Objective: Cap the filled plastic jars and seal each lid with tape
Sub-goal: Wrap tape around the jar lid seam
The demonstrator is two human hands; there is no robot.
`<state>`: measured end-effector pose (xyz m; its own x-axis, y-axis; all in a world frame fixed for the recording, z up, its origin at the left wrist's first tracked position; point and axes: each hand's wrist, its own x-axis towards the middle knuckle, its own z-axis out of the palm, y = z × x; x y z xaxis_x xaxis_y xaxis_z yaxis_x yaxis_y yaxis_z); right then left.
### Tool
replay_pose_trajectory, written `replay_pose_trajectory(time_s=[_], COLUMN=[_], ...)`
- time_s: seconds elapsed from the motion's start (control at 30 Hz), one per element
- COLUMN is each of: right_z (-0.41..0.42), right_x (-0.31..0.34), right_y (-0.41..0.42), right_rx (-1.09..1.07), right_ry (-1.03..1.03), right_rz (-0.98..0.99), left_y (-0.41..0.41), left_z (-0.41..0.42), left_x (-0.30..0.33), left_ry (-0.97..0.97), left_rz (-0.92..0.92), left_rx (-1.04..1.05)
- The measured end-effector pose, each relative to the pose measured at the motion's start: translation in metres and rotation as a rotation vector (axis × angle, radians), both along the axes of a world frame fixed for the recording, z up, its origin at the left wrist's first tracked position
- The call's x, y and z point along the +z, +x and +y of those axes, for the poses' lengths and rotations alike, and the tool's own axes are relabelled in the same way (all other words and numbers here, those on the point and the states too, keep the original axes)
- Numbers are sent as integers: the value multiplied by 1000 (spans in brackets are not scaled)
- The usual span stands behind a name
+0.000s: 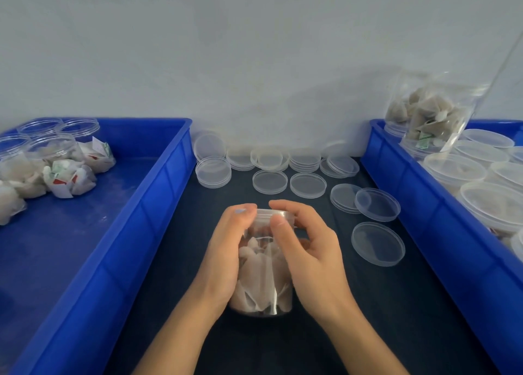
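A clear plastic jar (261, 275) filled with pale tea bags stands on the dark table between my hands, with a clear lid (267, 213) on its mouth. My left hand (226, 250) grips the jar's left side, fingertips up at the lid's rim. My right hand (308, 247) curls around the right side, thumb pressing the lid's edge. No tape is visible.
Several loose clear lids (268, 182) lie on the table behind the jar and to the right (377, 244). A blue bin (158, 193) on the left holds open filled jars (53, 151). A blue bin (410, 193) on the right holds capped jars (492, 202), with one filled jar (430, 111) tilted.
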<state>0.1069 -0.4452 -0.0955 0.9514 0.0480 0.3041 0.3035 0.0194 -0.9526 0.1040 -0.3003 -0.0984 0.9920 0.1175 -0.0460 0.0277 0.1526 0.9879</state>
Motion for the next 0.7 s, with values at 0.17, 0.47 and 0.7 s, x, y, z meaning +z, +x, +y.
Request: replay_pose_trajectory(time_s=[0.17,0.47,0.7], right_z=[-1,-5,-2], right_x=[0,-4,-4], right_y=[1,3,3], right_rx=[1,13,10], right_ry=[31,5,60], right_rz=[-37,-34,-24], left_y=[3,2,2], left_z=[-3,-3,-1], left_x=[-4,-3,-6], left_ry=[83,165,49], left_rz=[-37,-98,-98], left_rx=[0,-10,-48])
